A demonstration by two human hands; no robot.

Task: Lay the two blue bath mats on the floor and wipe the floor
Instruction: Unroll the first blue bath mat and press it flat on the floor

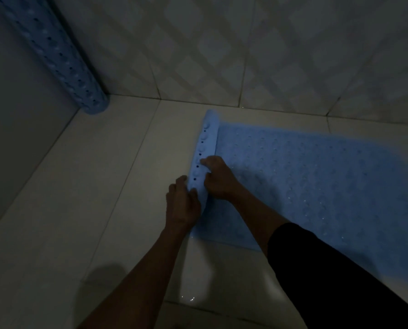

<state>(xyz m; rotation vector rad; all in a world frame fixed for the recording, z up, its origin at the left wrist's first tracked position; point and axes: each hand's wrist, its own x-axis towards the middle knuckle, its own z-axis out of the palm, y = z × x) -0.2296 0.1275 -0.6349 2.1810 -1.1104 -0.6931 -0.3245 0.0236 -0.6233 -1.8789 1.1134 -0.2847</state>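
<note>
Gripping the curled left edge of the mat (pixel 317 176), both hands work at its last unflattened strip: the left hand (pixel 182 205) curls around the near part of that upturned edge, and the right hand (pixel 216 178) pinches it just beyond, fingers hooked over the lip where the suction cups and holes show. Held this way, the hands can likely roll the stubborn curl outward and press it down, since the rest of the mat already lies flat on the floor (pixel 79 210), spread to the right with its far side near the tiled wall (pixel 245 55). The curl probably comes from storage in a roll, which is why it needs two hands close together. Well to the left of the mat and farther back, the second mat (pixel 62 60) stands rolled up, leaning in the corner with its lower end on the floor, apparently waiting its turn. By my judgement the first laying is nearly done; the second mat and the wiping remain.
</note>
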